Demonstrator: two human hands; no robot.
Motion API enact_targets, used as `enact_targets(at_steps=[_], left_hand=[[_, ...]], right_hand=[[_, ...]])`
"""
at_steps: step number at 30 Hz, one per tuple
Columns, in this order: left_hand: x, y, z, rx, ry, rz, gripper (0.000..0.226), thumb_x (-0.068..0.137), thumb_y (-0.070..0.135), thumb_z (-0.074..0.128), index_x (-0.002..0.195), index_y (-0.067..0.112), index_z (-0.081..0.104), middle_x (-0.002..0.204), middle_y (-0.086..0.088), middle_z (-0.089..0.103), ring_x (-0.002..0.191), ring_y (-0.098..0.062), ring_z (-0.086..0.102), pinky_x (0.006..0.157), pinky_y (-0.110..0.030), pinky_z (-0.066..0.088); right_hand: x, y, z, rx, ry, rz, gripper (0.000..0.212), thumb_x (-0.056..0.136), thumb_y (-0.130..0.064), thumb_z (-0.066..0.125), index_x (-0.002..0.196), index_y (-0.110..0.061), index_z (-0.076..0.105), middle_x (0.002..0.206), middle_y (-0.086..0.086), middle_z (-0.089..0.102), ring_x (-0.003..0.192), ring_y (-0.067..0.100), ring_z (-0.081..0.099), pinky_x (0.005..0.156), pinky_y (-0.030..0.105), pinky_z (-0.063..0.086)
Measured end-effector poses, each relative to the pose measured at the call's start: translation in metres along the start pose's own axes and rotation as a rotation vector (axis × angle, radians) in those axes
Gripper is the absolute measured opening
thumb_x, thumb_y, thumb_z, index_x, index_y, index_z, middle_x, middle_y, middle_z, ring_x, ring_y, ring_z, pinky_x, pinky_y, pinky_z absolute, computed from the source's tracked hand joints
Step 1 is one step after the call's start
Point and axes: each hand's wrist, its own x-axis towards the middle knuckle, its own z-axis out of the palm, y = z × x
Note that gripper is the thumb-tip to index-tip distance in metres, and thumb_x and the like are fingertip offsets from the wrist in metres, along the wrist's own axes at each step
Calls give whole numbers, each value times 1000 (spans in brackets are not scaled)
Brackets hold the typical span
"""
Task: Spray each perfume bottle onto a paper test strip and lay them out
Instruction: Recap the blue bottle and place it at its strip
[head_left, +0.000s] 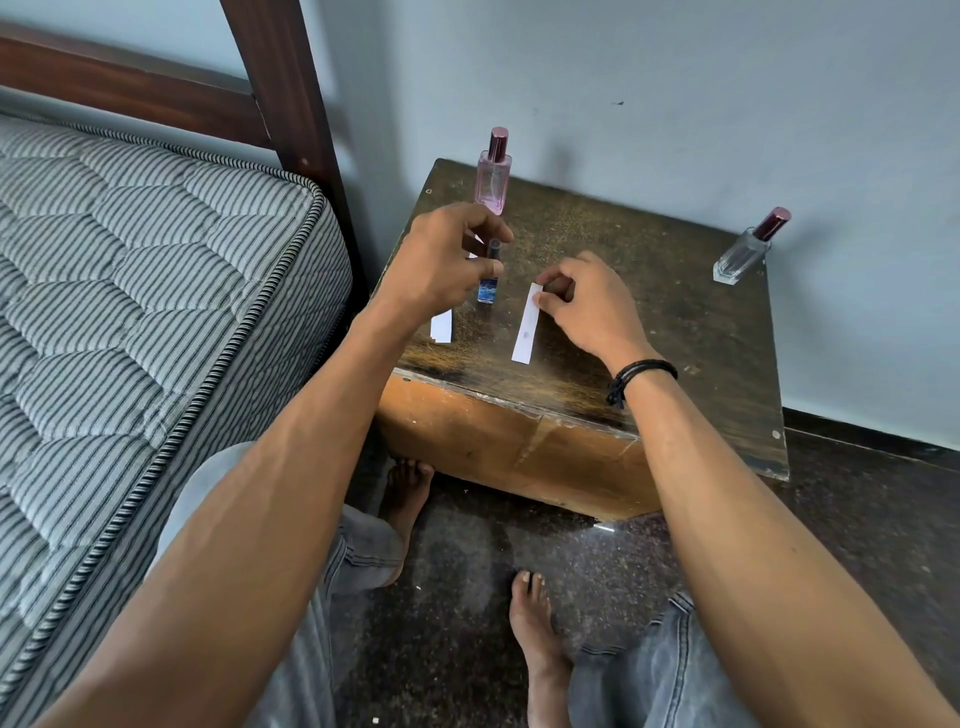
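- Bare feet (535, 639) and grey jeans (654, 675) at the bottom, on a dark speckled floor (467, 597).
- Striped mattress (130, 286) on the left, right next to the table.
- Wooden table (675, 338): dark worn top, lighter front face.
- Black wristband (641, 374) on the right wrist.
- Paper strip (525, 332) lies flat near the table's front edge, roughly mid-width. It has a faint mark towards its near end.
- Right hand (587, 306) pinches the far end of that strip between thumb and forefinger, other fingers curled.
- Second strip (441, 326) lies at the left front of the table, its far end hidden under the left wrist.
- Left hand (447, 260) has its fingers curled round the dark top of a small blue bottle (488, 288).
- The bottle is upright between the two strips. Cannot tell if its base touches the table.
- Pink bottle (492, 176) stands upright at the back left of the table, just behind the left hand, cap on.
- Clear bottle (743, 254) with a dark red cap stands at the back right corner, well apart from both hands.
- Dark wooden bed frame (291, 104) and a pale wall (675, 78) behind.
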Motion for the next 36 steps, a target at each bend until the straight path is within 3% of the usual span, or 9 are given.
enact_targets(at_steps=[3,9,12,15,20,24,28,32,36], left_hand=[[0,0,-2,-4,-10,-4,29,78,10,81,103,21,72,94,11,69,88,-4,69,80,-21,56],[-1,6,-10,-77,-2,60,34,76,13,83,106,22,71,106,8,65,97,-7,65,82,-20,56],[-3,15,-10,-133,120,135,25,76,21,81,98,27,71,104,6,63,90,-10,65,78,-25,55],[-15,30,-2,-224,280,242,7,82,13,73,89,16,72,86,11,62,73,-4,58,65,-19,46],[-43,34,36,125,108,455,8,86,19,65,90,19,72,84,13,66,69,-9,60,60,-26,47],[-53,19,69,458,100,268,16,88,22,54,82,12,66,81,-2,64,68,-32,63,52,-41,52],[-52,19,76,502,16,154,17,89,17,52,85,10,67,86,-4,63,78,-29,62,61,-45,56],[-42,19,84,441,-104,182,22,92,20,54,100,10,72,103,-4,63,98,-27,59,81,-44,56],[-27,13,92,373,-117,190,27,95,22,52,114,13,70,113,-4,61,104,-27,55,91,-44,50]], right_hand=[[0,0,-1,14,2,0,13,93,-25,74,105,-22,72,96,-10,54,86,11,54,76,30,46],[0,1,-2,37,-8,5,10,93,-22,74,103,-22,71,90,-15,51,84,10,53,75,28,42],[0,0,-3,54,-8,8,7,93,-20,73,99,-23,70,94,-10,56,85,11,55,77,29,46],[2,1,-4,41,-18,23,5,95,-22,70,92,-25,68,98,-7,59,87,11,56,74,27,43],[9,1,-11,12,-81,-4,26,92,-15,61,71,-29,57,82,-12,61,78,13,58,61,15,36],[13,13,-21,101,-38,59,15,86,-14,74,82,-28,70,81,-8,69,80,12,66,73,23,48],[15,28,-34,112,-8,100,13,88,-15,78,87,-27,73,84,-7,69,81,12,65,78,24,47],[17,47,-39,115,59,136,12,88,-17,79,87,-28,73,83,-6,69,81,12,64,78,27,49],[20,53,-31,145,146,164,11,90,-19,75,87,-29,72,85,-6,67,84,15,64,77,29,49]])
